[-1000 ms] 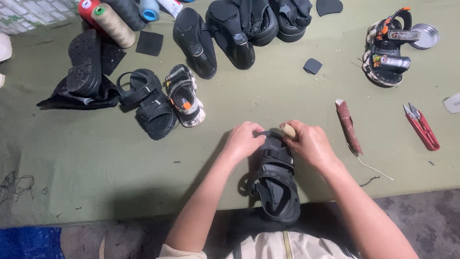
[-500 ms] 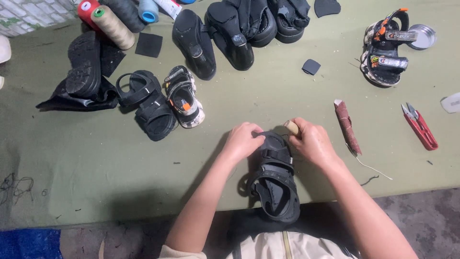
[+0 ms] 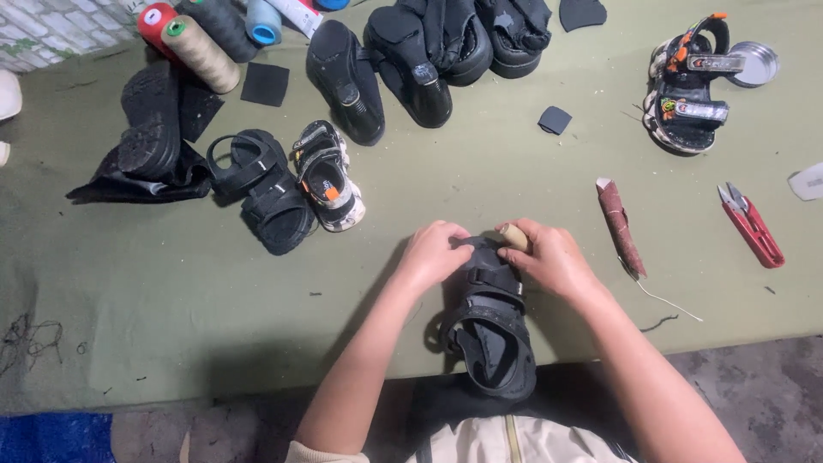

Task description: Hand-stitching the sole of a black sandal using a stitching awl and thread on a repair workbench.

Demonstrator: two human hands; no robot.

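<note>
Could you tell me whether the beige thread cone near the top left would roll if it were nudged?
The beige cone lies on its side, so it probably rolls, curving because it tapers. The red spool beside it may stop it.

Olive-green cloth-covered bench (image 3: 171,291) under even light, pale brick wall (image 3: 51,26) beyond its far left corner, grey floor (image 3: 771,386) below its near edge, blue mat (image 3: 51,437) at lower left
</note>
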